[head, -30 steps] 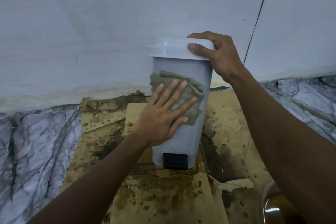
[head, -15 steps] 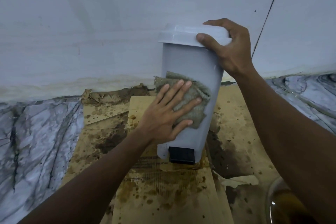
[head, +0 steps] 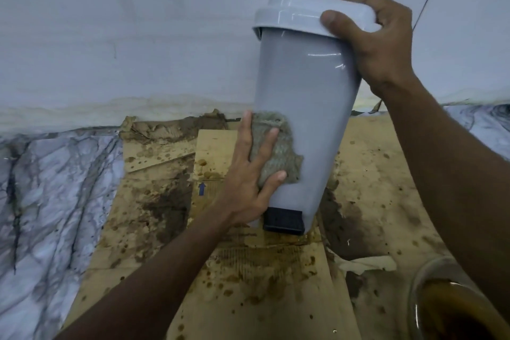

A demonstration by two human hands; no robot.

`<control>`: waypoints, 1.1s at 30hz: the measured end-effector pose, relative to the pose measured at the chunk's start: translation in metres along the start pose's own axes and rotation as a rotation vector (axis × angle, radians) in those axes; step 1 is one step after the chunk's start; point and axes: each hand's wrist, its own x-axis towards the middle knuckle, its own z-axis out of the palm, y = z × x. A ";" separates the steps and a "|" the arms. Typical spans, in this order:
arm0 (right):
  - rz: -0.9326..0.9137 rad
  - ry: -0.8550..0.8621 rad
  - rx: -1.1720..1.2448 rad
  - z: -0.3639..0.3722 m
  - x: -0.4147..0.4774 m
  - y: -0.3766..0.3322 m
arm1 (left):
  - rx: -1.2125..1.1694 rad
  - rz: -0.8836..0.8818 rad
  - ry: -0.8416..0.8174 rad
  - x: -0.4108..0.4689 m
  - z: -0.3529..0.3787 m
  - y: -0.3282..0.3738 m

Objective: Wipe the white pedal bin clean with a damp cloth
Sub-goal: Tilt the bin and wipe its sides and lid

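On stained cardboard [head: 248, 284] by the wall [head: 138, 36], the white pedal bin [head: 303, 96] rests on its base, slightly tilted. The left hand [head: 245, 182] presses a grey cloth [head: 278, 152] against the bin's lower left side, fingers [head: 263, 145] straight and spread. The right hand [head: 378, 47] grips the lid [head: 289, 16], fingers curled over its top, thumb on the rim.

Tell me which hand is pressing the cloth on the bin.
The left hand: its straight fingers press the grey cloth against the pedal bin low down. The right hand only grips the lid.
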 end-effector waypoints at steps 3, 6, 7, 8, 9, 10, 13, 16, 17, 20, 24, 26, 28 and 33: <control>0.001 -0.004 0.010 0.002 -0.001 0.001 | -0.078 -0.103 0.029 -0.020 0.010 0.002; 0.007 0.004 0.033 0.002 -0.002 0.001 | -0.251 -0.323 -0.001 -0.066 0.027 0.007; 0.007 0.007 0.038 0.003 -0.003 0.001 | -0.293 -0.385 0.000 -0.079 0.032 0.007; 0.011 0.008 0.043 0.004 -0.003 0.000 | -0.318 -0.437 0.018 -0.090 0.036 0.006; 0.019 0.008 0.047 0.006 -0.004 0.000 | -0.330 -0.471 0.041 -0.096 0.039 0.005; 0.025 0.005 0.049 0.007 -0.004 -0.001 | -0.334 -0.487 0.057 -0.096 0.040 0.004; 0.042 0.011 0.041 0.007 -0.002 -0.001 | -0.307 -0.439 0.076 -0.065 0.030 0.007; 0.039 0.016 0.033 0.003 -0.001 0.000 | -0.242 -0.273 0.127 0.002 0.008 0.016; 0.041 0.017 0.035 0.002 -0.001 0.000 | -0.205 -0.219 0.150 0.024 0.001 0.020; 0.037 0.020 0.037 -0.001 -0.001 0.002 | -0.067 -0.088 0.163 0.065 -0.012 0.028; 0.035 0.015 0.056 -0.005 -0.004 0.003 | -0.022 -0.015 0.076 0.021 0.002 0.014; 0.030 0.022 0.060 -0.005 -0.006 0.003 | -0.043 -0.102 0.011 -0.021 0.013 0.008; 0.036 0.023 0.061 -0.002 -0.007 0.002 | -0.048 -0.181 -0.002 -0.049 0.019 0.004; 0.047 0.022 0.049 -0.001 -0.006 0.000 | 0.108 -0.015 0.074 0.013 0.001 0.011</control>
